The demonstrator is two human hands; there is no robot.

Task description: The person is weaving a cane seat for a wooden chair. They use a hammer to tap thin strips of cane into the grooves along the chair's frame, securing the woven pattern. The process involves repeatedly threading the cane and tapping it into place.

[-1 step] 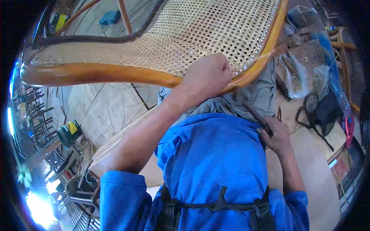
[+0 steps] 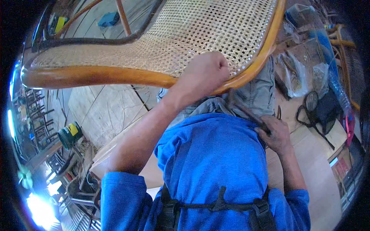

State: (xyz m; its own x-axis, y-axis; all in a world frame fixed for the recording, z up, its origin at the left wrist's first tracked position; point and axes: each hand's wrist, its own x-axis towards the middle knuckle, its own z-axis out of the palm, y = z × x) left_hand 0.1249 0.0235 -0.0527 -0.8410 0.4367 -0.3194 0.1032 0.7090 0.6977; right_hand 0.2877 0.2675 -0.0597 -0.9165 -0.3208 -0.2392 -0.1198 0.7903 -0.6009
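A curved wooden chair frame [image 2: 115, 76] with woven cane webbing [image 2: 208, 30] lies across my lap, over grey trousers [image 2: 258, 82]. My left hand [image 2: 208, 69] is closed in a fist on the webbing, close to the frame's near right corner; whatever its fingers hold is hidden. Below that corner, my right hand [image 2: 275, 134] wraps round a slim tool with a dark handle [image 2: 251, 115]. The tool slants up and left, and its blurred far end reaches close under the wooden rim. I cannot tell whether it touches the rim.
To the right lie a clear plastic bag [image 2: 296, 79], a black strapped pouch-like thing [image 2: 322, 111] and blue plastic wrap [image 2: 331, 73]. A green bucket [image 2: 70, 134] with a yellow label stands at left, near dark chair frames [image 2: 83, 192]. Loose strands litter the boards [image 2: 104, 102].
The tool in my right hand has swung slightly up and left, toward the rim. The chair frame's near edge has shifted a little; my left fist stays on the webbing.
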